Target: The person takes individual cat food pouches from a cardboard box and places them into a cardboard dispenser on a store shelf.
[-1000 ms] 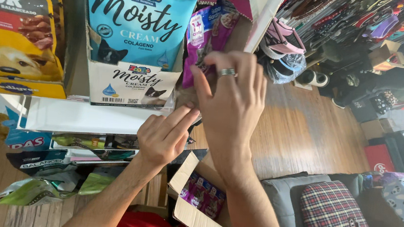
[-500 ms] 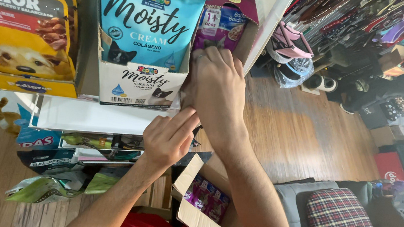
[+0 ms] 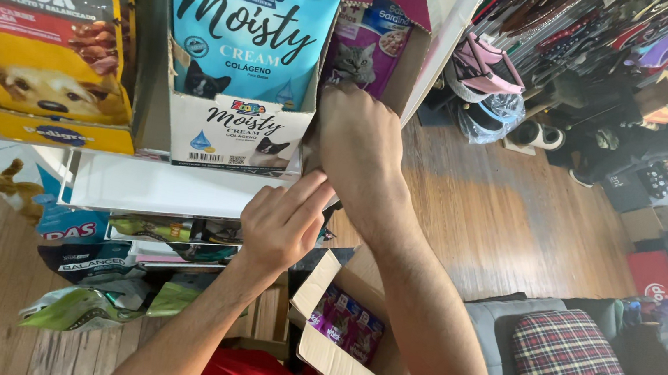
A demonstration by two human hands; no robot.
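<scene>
Wood floor (image 3: 505,214) lies open right of the white shelf (image 3: 160,186). On the shelf's end, purple pouches (image 3: 369,46) sit packed beside the blue box (image 3: 232,131). Right hand (image 3: 356,136) reaches among the pouches, fingertips hidden. Left hand (image 3: 285,224), fingers together, rests at the shelf edge below.

purple cat-food pouches (image 3: 362,50) upright in brown cardboard tray (image 3: 412,72) on white shelf, cat picture facing out, packed in row. more purple pouches (image 3: 349,323) lying in open cardboard box (image 3: 336,365) below.
</scene>
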